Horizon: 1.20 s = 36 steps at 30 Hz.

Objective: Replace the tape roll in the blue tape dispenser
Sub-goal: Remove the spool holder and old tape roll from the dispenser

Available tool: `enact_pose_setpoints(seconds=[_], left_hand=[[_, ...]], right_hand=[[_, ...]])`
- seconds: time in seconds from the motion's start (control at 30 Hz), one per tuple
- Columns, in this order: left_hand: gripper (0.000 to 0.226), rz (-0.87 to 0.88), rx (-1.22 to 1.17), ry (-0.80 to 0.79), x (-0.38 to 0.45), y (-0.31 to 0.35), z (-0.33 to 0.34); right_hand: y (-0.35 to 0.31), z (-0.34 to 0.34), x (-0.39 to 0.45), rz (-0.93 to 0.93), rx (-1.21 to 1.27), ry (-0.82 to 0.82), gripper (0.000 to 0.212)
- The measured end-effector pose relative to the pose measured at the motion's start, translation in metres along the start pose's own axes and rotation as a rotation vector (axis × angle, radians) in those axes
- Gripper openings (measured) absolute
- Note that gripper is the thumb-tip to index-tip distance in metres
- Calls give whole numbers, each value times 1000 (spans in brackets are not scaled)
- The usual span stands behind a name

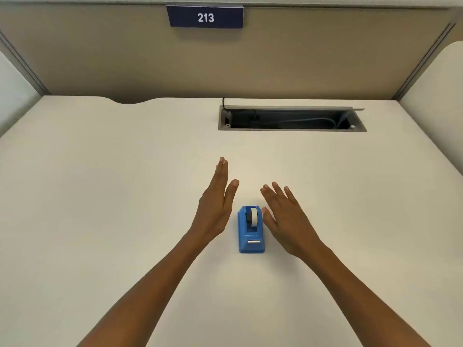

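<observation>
A small blue tape dispenser stands on the white desk, its cutter end toward me. A white tape roll sits in its far end. My left hand hovers just left of the dispenser, palm turned inward, fingers straight and together, holding nothing. My right hand is just right of it, fingers spread, its thumb close to the dispenser's upper right corner. I cannot tell if the thumb touches it.
An open grey cable tray with cables inside is set into the desk at the back right. A beige partition with a blue "213" sign closes the far side. White side panels stand left and right.
</observation>
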<state>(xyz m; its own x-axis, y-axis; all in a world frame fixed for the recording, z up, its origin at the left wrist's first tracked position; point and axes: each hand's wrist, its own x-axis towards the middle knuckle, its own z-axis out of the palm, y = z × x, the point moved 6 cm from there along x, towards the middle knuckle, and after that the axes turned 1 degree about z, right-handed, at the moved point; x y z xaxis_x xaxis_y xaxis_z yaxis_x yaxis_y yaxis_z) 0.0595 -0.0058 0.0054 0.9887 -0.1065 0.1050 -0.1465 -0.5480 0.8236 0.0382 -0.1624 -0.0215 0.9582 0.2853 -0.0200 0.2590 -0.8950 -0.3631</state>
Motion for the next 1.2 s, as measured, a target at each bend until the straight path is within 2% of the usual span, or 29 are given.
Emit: enact_pose_setpoints(seconds=[0.13, 0.3, 0.43, 0.5, 0.67, 0.93, 1.1, 1.2], left_hand=[[55, -140, -193, -95, -18, -14, 11], [70, -218, -286, -257, -31, -31, 23], [95, -203, -250, -383, -37, -38, 32], [99, -192, -233, -421, -39, -40, 37], [95, -116, -205, -416, -39, -43, 39], [92, -89, -182, -396, -37, -45, 38], [93, -70, -173, -382, -37, -38, 34], [84, -59, -216, -259, -35, -26, 21]], right_hand=[[-5, 8, -9, -19, 122, -35, 45], [-3, 10, -9, -20, 166, -39, 45], [0, 9, -6, -29, 202, -53, 48], [2, 8, -2, -15, 223, -53, 49], [4, 7, 4, 8, 269, -52, 46], [2, -1, 6, 58, 350, -57, 45], [-2, -15, 4, 82, 550, 29, 45], [-2, -26, 3, 119, 694, 67, 43]])
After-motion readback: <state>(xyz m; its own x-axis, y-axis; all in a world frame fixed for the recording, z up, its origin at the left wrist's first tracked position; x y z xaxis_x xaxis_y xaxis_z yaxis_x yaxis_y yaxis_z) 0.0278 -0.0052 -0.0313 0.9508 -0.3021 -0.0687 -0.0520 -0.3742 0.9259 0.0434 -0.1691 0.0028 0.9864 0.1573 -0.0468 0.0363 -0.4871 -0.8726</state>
